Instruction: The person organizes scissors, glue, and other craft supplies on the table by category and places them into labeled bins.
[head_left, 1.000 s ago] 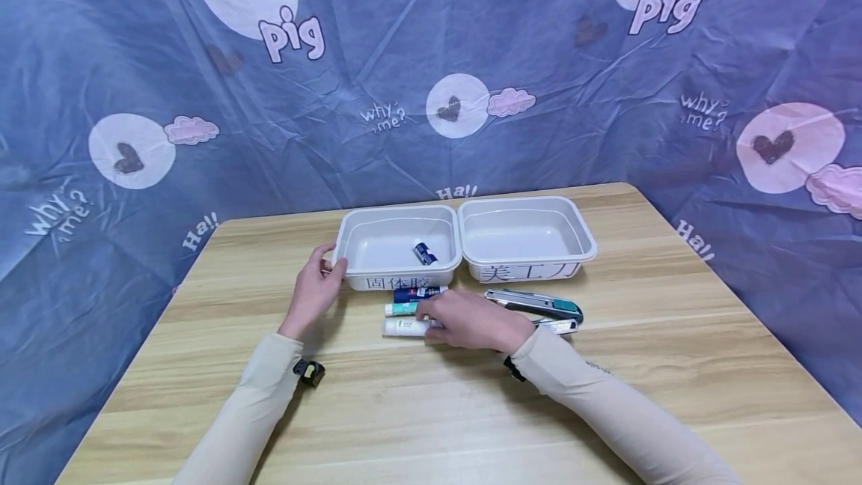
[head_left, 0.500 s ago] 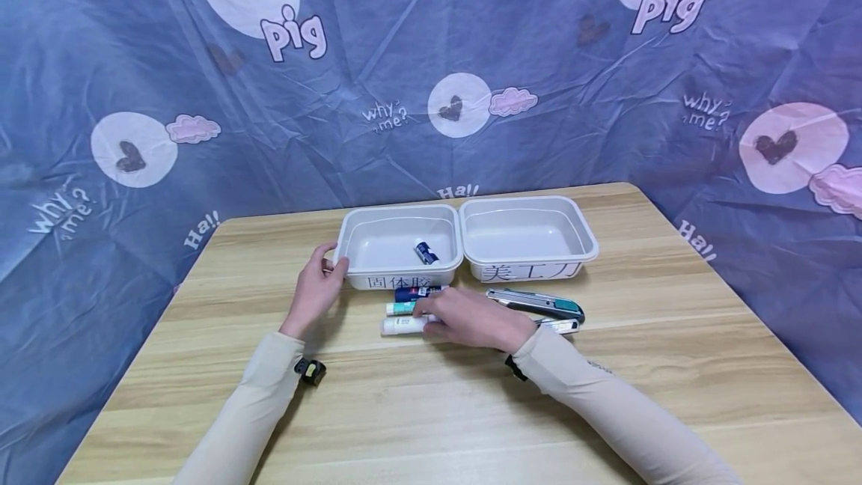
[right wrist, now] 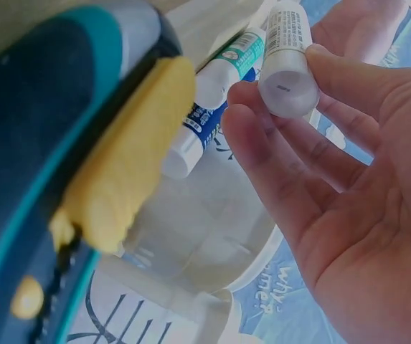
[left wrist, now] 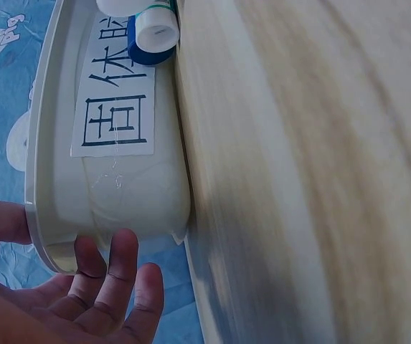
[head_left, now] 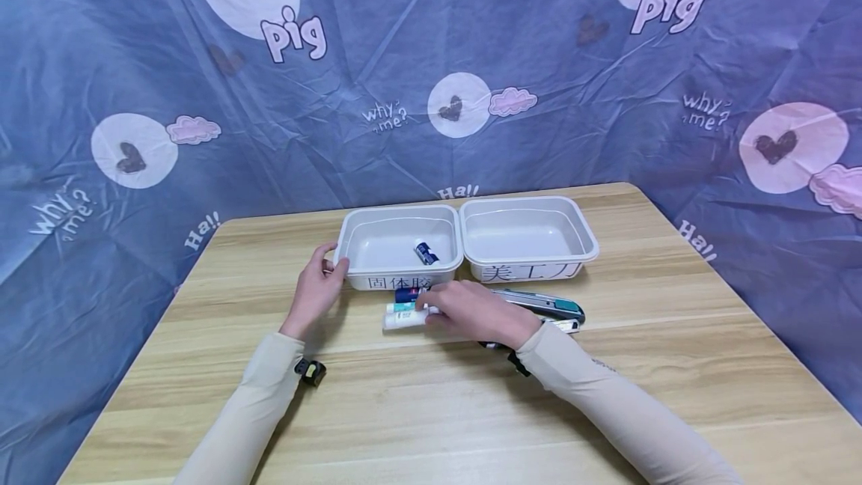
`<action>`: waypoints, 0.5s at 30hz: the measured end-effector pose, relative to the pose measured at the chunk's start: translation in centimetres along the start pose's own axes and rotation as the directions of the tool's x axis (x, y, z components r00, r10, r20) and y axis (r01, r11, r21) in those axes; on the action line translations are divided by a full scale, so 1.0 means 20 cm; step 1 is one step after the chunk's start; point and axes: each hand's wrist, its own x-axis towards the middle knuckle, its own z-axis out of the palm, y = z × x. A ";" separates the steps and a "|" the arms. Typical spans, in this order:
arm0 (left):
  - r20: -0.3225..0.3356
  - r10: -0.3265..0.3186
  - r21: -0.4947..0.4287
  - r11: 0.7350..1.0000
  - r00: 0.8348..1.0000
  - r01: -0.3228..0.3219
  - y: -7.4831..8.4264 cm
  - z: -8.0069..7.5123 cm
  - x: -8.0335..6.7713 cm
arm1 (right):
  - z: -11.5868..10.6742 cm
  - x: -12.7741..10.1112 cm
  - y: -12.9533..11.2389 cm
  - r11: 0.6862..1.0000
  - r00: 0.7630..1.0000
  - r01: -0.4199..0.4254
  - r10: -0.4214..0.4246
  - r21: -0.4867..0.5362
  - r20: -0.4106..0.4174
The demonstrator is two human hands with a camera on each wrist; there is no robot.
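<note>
"What does your right hand (head_left: 474, 313) hold at this moment?"

"You can see that it pinches a white glue stick (head_left: 402, 319) between thumb and fingertips, near one end. The hand is only partly closed, and the palm stays free of the stick. Whether the stick touches the table (head_left: 337, 410), I cannot tell."

"And your left hand (head_left: 315, 290)?"

"It grips the left box (head_left: 384, 245) at its near left corner, with bent fingers on both sides of the rim. You see a paper label on the front of this box, and inside it lies a short dark-blue stick (head_left: 426, 254)."

"Which things are near to your right hand?"

"Just beyond the white one lie a green-and-white stick (head_left: 402, 307) and a blue stick (head_left: 407, 295), the blue one nearest to the left box. To the right you find a grey-and-teal knife (head_left: 564, 308), in front of the right box (head_left: 525, 234). From your right wrist, a dark knife with a yellow slider (right wrist: 123, 158) appears very large."
</note>
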 end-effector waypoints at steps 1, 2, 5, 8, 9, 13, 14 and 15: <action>-0.001 -0.001 -0.001 1.000 1.000 0.001 0.00 0.00 0.00 | 0.00 0.00 0.00 1.000 1.000 0.001 -0.001 0.005 -0.006; 0.000 -0.001 -0.001 1.000 1.000 0.001 0.00 0.00 0.00 | -0.01 0.00 0.00 1.000 1.000 0.002 -0.002 0.008 -0.011; 0.001 -0.006 -0.001 1.000 1.000 0.006 0.00 0.00 0.00 | -0.02 -0.01 0.00 1.000 1.000 0.006 -0.005 0.028 -0.026; -0.001 -0.006 0.002 1.000 1.000 0.006 0.00 0.00 0.00 | -0.03 -0.01 0.01 0.999 0.999 0.004 -0.002 0.050 -0.034; -0.002 -0.006 0.003 1.000 1.000 0.006 0.00 0.00 0.00 | -0.03 -0.01 0.01 0.998 0.999 0.000 0.002 0.056 -0.035; -0.001 -0.011 -0.005 1.000 1.000 0.011 0.01 0.01 0.00 | -0.04 -0.01 0.01 0.998 0.999 -0.007 0.010 0.067 -0.042; 0.000 -0.013 -0.008 1.000 1.000 0.013 0.00 0.01 0.00 | -0.04 -0.01 0.01 0.998 0.999 -0.005 0.008 0.064 -0.046; 0.002 -0.016 -0.012 1.000 1.000 0.016 0.01 0.01 0.00 | -0.05 -0.01 0.01 0.998 0.999 -0.004 0.007 0.058 -0.051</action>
